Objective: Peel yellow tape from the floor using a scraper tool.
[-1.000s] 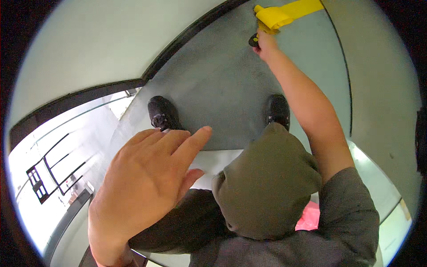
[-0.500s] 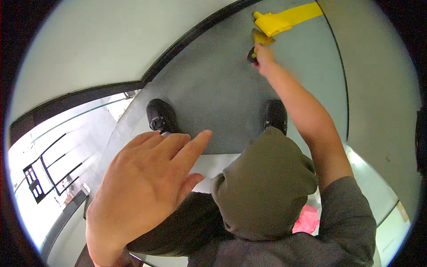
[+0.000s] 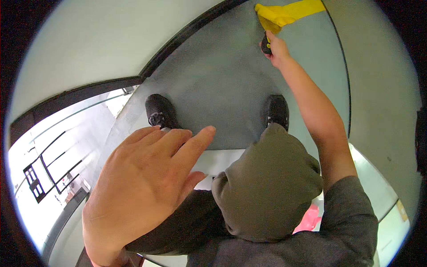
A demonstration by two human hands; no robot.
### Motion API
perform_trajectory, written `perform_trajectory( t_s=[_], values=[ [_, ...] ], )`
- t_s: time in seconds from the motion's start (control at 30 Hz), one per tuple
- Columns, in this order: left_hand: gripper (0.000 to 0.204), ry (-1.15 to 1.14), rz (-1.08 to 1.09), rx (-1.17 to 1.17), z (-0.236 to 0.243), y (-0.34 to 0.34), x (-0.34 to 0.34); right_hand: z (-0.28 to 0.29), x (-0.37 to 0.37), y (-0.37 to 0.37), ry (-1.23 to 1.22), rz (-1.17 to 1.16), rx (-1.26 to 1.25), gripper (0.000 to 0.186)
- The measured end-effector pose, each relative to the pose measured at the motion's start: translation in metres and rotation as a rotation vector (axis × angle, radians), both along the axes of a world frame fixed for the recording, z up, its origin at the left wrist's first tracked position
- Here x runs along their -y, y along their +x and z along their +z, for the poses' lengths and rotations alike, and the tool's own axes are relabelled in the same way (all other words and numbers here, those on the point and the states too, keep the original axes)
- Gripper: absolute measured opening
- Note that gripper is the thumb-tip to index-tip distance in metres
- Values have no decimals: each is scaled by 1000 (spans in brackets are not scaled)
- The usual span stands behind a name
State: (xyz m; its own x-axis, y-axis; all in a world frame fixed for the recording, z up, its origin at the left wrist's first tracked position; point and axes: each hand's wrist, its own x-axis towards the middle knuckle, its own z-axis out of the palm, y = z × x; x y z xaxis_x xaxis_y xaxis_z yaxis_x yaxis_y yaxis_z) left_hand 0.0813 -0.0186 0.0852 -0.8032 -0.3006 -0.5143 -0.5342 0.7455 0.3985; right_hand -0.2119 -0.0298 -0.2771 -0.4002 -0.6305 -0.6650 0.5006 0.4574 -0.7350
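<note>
My right hand reaches far forward, its fingers wrapped around the black handle of a scraper. The blade, tinted yellow, lies against the loose, bunched end of a yellow tape strip on the grey floor. Beyond that end, the strip runs flat to the right up to the floor's dark edge line. Close to the camera, my left hand hangs palm down over my left leg. Its thumb and index finger are apart and nothing is in it; the other fingers bend partly out of sight.
The grey floor curves along a black-trimmed white wall at left. My two black shoes stand on it. A grey panel rises at right. Something pink shows by my right side. Bright glass with black bars lies at left.
My right hand has moved forward and slightly right with the scraper. Its blade now meets the tape's loose end, which has shifted a little away. My left hand is nearly unmoved.
</note>
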Motion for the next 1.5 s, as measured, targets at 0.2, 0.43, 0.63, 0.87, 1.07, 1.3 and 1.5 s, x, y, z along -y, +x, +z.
perform_trajectory(
  t_s=[0.2, 0.43, 0.63, 0.87, 1.07, 1.3, 1.5],
  values=[
    [55, -47, 8, -8, 1, 4, -4, -6, 27, -25, -123, -322, 153, 27],
    [51, 17, 37, 35, -1, 6, 0, -28, 10, -70, 49, -270, 108, 25],
    [53, 29, 16, 70, 2, 7, 0, -5, -35, -8, 72, -164, -155, 30],
    [55, 21, -3, 58, 2, 6, 1, -7, -36, 95, 53, 117, 79, 32],
    [54, 16, 37, 102, 3, 2, 1, -54, 37, 79, 5, 9, 152, 26],
    [53, 0, 57, 78, 2, 11, 1, -8, 81, 40, -119, -418, 367, 23],
    [54, -39, 25, 36, 5, 22, 2, -13, 57, 62, -7, -96, 159, 27]
  ],
)
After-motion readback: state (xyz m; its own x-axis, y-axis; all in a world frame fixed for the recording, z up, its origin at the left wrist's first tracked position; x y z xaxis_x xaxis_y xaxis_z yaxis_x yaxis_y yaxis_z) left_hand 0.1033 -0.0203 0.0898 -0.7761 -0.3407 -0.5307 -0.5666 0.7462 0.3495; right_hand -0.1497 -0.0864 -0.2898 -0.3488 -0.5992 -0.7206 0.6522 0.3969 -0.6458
